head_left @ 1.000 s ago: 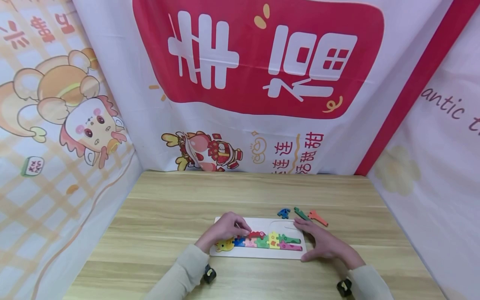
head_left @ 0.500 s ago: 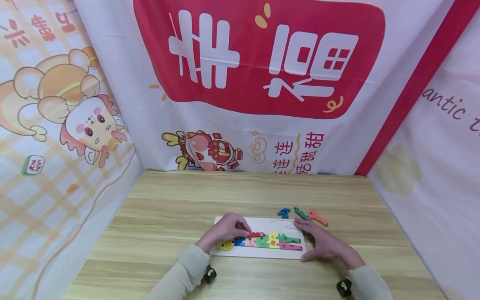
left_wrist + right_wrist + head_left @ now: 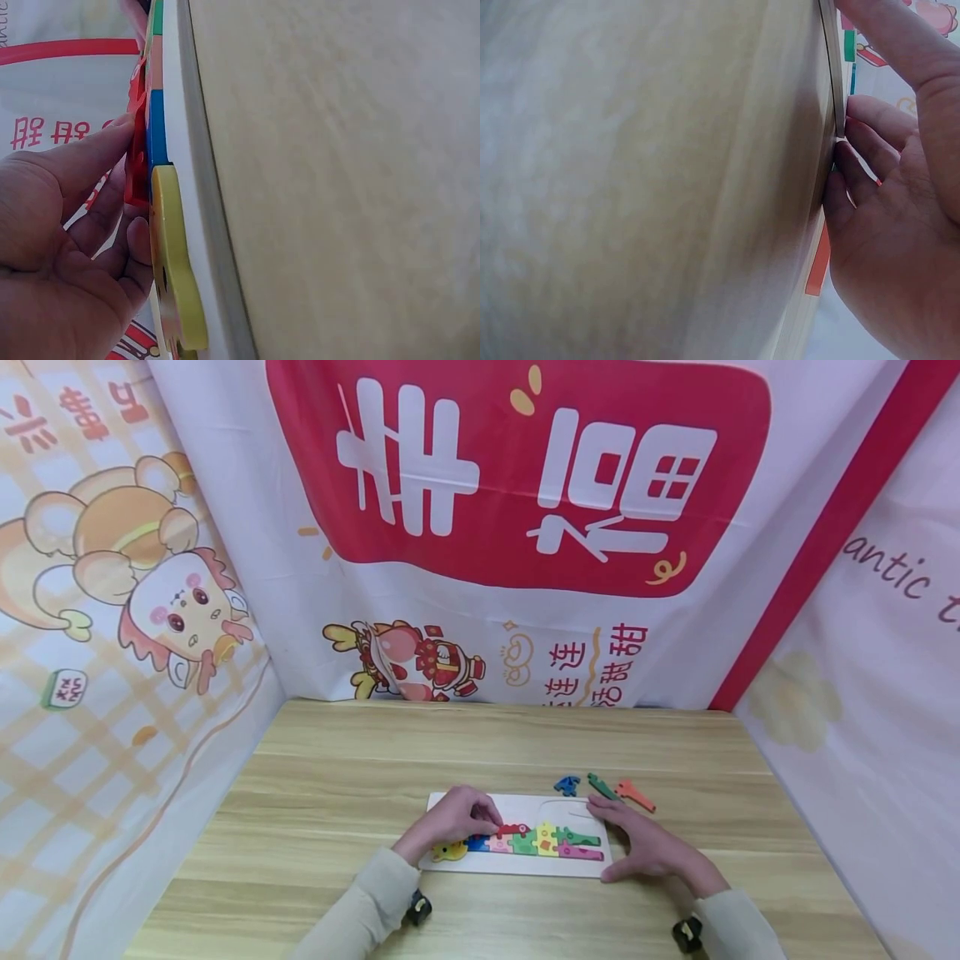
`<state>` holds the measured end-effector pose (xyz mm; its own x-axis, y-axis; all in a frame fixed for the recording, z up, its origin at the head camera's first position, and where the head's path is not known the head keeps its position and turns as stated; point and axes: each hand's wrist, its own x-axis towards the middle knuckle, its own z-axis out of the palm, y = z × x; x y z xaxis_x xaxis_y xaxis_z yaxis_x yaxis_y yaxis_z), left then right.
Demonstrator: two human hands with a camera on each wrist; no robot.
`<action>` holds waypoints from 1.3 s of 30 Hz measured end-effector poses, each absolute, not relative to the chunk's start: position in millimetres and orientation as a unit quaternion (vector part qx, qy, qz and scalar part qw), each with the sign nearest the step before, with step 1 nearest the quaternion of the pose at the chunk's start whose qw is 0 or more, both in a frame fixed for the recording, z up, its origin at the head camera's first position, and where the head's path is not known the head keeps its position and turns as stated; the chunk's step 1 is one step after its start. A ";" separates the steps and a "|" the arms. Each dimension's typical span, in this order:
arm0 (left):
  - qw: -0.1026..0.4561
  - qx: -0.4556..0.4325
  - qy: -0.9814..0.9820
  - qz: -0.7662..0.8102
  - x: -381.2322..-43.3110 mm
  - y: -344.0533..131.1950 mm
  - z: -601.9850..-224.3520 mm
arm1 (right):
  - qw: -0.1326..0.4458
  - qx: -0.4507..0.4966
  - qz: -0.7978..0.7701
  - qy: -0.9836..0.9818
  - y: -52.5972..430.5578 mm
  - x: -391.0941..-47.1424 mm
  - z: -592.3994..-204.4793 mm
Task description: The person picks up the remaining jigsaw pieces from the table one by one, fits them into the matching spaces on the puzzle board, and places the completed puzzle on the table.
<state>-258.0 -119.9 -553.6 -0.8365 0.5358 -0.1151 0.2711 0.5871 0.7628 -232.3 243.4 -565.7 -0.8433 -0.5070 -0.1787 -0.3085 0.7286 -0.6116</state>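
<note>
My left hand (image 3: pixel 459 814) pinches a red wavy-edged puzzle piece (image 3: pixel 516 829) between thumb and fingers. The red piece lies along the upper side of a giraffe puzzle on a white board (image 3: pixel 517 867). In the left wrist view, the thumb presses the red piece (image 3: pixel 136 169) beside the blue piece (image 3: pixel 156 127), above the yellow giraffe head (image 3: pixel 176 247). Pink, green, yellow and magenta pieces fill the row towards the right. At the board's right end rests my right hand (image 3: pixel 651 845), thumb and fingers spread, with its fingertips (image 3: pixel 859 112) against the board's edge.
Behind the board's right end lie three loose pieces: a blue one (image 3: pixel 567 786), a green one (image 3: pixel 602 786) and an orange one (image 3: pixel 637 795). The wooden table (image 3: pixel 360 760) meets printed cloth walls at the back and sides. Black wrist cameras (image 3: pixel 419 908) sit under both wrists.
Hardly anything differs. The left fingers stay on the red piece, with only a slight shift, and the right hand keeps its place at the board's edge.
</note>
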 end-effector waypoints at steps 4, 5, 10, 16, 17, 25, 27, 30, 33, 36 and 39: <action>0.171 0.229 0.875 0.391 -258.1 -119.9 -555.4 | 0.169 -0.222 -0.294 0.914 243.1 -232.4 -565.7; 0.172 0.228 0.875 0.391 -257.9 -119.8 -555.7 | 0.171 -0.220 -0.292 0.915 243.1 -232.5 -565.5; 0.178 0.215 0.877 0.392 -256.3 -118.4 -555.1 | 0.171 -0.218 -0.291 0.916 243.1 -232.5 -566.2; 0.179 0.207 0.878 0.392 -253.9 -117.4 -555.1 | 0.173 -0.213 -0.291 0.917 242.7 -232.4 -566.2; 0.177 0.208 0.879 0.391 -253.7 -117.4 -555.5 | 0.173 -0.212 -0.290 0.917 242.6 -232.5 -566.0; 0.172 0.207 0.882 0.387 -253.7 -117.7 -554.6 | 0.172 -0.213 -0.289 0.917 243.2 -232.9 -566.6; 0.172 0.208 0.882 0.387 -253.6 -117.0 -554.2 | 0.171 -0.214 -0.290 0.917 244.1 -232.5 -566.9; 0.171 0.211 0.881 0.386 -253.5 -116.4 -553.5 | 0.169 -0.215 -0.292 0.917 245.0 -231.8 -566.9; 0.169 0.214 0.883 0.382 -253.7 -117.6 -553.7 | 0.168 -0.216 -0.291 0.917 245.2 -231.0 -566.1; 0.162 0.215 0.884 0.382 -254.5 -121.0 -553.9 | 0.169 -0.217 -0.291 0.916 244.9 -230.7 -564.8; 0.148 0.222 0.885 0.382 -255.7 -126.0 -552.1 | 0.171 -0.221 -0.294 0.914 244.2 -230.7 -563.1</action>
<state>-255.7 -126.0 -552.1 -0.8578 0.5055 -0.0929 0.2791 0.6098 0.7418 -230.7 244.2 -563.1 -0.8439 -0.5042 -0.1831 -0.3034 0.7301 -0.6123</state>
